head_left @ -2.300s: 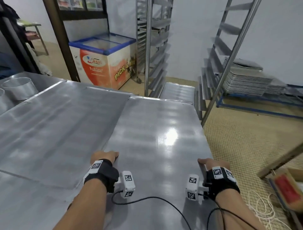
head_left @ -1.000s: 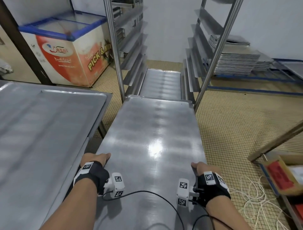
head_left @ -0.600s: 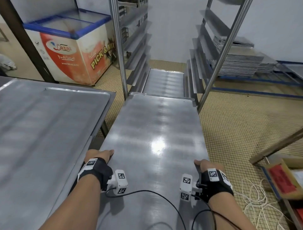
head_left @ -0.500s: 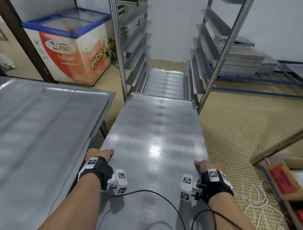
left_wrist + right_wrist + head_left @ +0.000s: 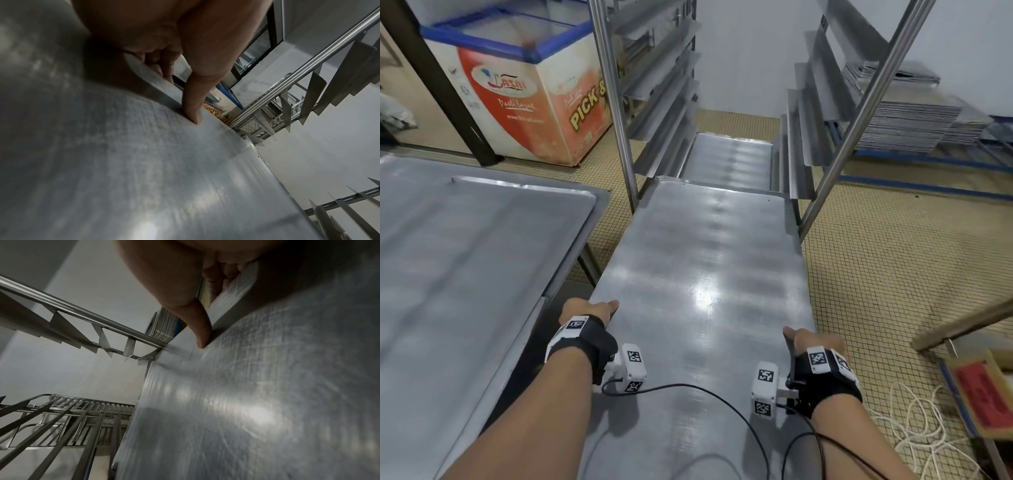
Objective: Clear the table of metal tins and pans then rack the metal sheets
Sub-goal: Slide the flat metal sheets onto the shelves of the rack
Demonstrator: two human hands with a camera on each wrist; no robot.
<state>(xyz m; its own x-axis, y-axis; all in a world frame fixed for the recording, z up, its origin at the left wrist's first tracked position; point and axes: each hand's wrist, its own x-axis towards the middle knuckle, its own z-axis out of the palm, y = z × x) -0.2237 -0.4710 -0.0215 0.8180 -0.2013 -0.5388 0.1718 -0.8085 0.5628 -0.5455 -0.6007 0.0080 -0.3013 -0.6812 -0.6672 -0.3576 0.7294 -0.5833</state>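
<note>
I hold a large metal sheet level in front of me, its far end at the mouth of the steel rack. My left hand grips the sheet's left edge, thumb on top and fingers curled beneath. My right hand grips the right edge the same way, thumb pressed on the top face. Another sheet lies lower down inside the rack. The sheet fills most of both wrist views.
The steel table stands at my left with another sheet on it. A rack post rises at the right. A stack of metal sheets lies on a low blue frame behind. A chest freezer stands at back left. Rope and a box lie on the floor.
I have lifted the sheet off the table and carried it rightward to the rack. Its far end has come up between the rack posts. Both grips are unchanged.
</note>
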